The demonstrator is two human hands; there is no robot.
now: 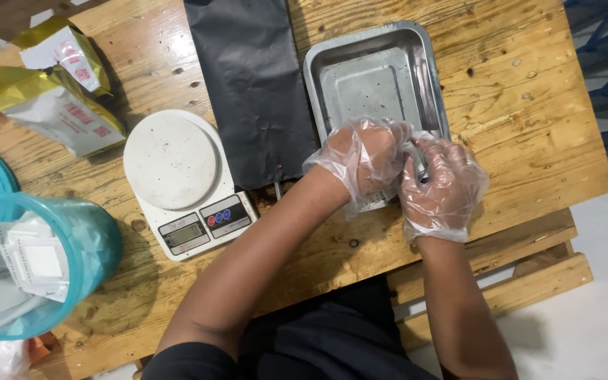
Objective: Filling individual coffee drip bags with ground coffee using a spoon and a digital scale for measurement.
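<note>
at the far left a teal plastic tub (72, 260) holds small white square sachets (26, 264), and behind it two gold-and-white foil packets (54, 109) lie on the wooden worktop (529, 105). next comes a white digital kitchen scale (177, 176) with nothing on its round plate, then a flat black bag (251, 84) laid lengthwise.

the left hand (360, 158), in a loose clear plastic glove, sits at the near rim of the steel tray (378, 77), its fingers curled together toward the other hand. the right hand (441, 186), gloved the same way, is pressed right against it, fingers closed around a small dark thin object (420, 169); too little of it shows to tell what it is. both hands work over the tray's near edge, which looks bare inside.

judging from this, the work in hand is fine two-handed handling of that small item. to do it well, keep both hands low over the tray so anything dropped lands inside it, pinch with the fingertips rather than the baggy glove film, and keep the slack plastic from catching. the wrists could rest on the worktop edge for steadiness.
</note>
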